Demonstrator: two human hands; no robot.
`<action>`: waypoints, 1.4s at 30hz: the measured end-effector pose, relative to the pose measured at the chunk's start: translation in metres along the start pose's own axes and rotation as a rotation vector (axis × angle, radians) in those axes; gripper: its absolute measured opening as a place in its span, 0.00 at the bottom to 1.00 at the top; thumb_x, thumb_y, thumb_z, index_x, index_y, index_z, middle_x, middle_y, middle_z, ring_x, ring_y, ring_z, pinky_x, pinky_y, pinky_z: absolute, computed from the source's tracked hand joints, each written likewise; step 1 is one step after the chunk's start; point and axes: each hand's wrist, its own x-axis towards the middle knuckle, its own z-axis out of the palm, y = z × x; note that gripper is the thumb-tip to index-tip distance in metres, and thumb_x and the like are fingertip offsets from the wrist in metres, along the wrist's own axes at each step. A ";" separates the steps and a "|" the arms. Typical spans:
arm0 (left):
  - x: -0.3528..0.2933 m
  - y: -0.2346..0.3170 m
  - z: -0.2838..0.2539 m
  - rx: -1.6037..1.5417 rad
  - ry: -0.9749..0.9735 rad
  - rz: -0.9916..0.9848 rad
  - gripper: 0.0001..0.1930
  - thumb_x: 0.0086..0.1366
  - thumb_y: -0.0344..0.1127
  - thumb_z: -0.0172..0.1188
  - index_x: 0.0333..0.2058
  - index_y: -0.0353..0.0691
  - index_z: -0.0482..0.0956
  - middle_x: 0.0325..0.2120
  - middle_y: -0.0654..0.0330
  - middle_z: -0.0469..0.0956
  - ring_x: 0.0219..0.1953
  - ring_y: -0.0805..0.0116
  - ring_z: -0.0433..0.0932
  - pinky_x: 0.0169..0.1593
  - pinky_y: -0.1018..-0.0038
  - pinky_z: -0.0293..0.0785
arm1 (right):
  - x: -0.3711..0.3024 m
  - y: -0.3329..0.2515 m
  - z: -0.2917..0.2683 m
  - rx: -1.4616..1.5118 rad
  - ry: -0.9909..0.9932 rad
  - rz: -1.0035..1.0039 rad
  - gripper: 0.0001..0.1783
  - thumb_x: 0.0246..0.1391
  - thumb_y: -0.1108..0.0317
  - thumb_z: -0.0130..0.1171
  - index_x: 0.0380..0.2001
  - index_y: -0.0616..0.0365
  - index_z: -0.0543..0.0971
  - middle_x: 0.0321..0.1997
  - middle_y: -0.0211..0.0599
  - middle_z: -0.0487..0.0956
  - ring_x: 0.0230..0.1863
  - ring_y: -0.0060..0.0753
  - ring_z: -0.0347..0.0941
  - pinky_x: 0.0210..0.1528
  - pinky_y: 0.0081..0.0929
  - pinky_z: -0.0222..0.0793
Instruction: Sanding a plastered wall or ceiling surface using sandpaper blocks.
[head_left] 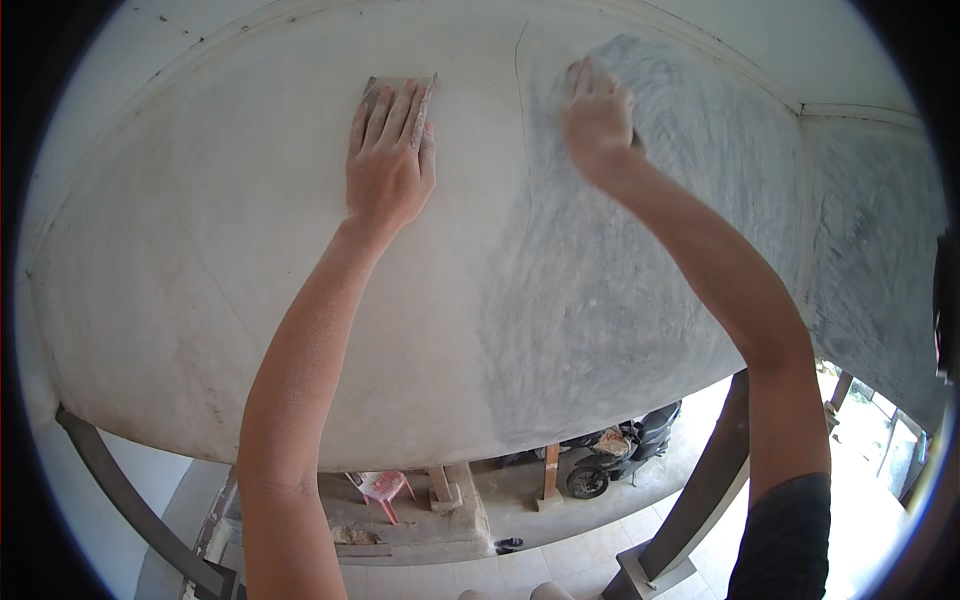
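A pale, cracked plaster surface spreads in front of me, with a grey, streaky, scuffed patch on its right part. My left hand presses a worn sheet of sandpaper against the pale area, fingers stretched over it and thumb along its curled right edge. On the upper part of the grey patch lies my right hand, dusty and slightly blurred, fingers bent forward. A dark edge of something peeks out by its wrist; the rest is hidden beneath the palm.
Below the surface, a dark railing beam rises at the right and another at the left. Further down are a red plastic chair, wooden posts and a parked motorbike. A second grey wall adjoins at the right.
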 end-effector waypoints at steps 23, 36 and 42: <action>0.004 0.004 0.000 -0.033 0.029 -0.010 0.23 0.73 0.40 0.42 0.64 0.42 0.65 0.63 0.60 0.67 0.66 0.60 0.64 0.71 0.59 0.52 | 0.013 0.019 0.006 0.311 0.055 0.047 0.46 0.50 0.69 0.63 0.69 0.69 0.53 0.74 0.47 0.57 0.57 0.41 0.66 0.47 0.31 0.73; 0.000 -0.003 0.000 -0.031 -0.025 -0.014 0.23 0.74 0.39 0.40 0.66 0.42 0.62 0.65 0.61 0.65 0.68 0.60 0.60 0.72 0.60 0.51 | -0.001 -0.003 -0.003 0.027 0.192 -0.066 0.53 0.43 0.71 0.69 0.70 0.65 0.52 0.74 0.43 0.56 0.58 0.39 0.66 0.46 0.33 0.73; -0.001 -0.003 -0.001 -0.008 0.020 0.000 0.23 0.73 0.40 0.42 0.65 0.42 0.64 0.64 0.61 0.67 0.66 0.60 0.64 0.71 0.59 0.52 | 0.000 -0.021 -0.003 0.136 0.169 0.002 0.50 0.46 0.73 0.66 0.70 0.64 0.52 0.76 0.41 0.52 0.59 0.41 0.65 0.46 0.34 0.72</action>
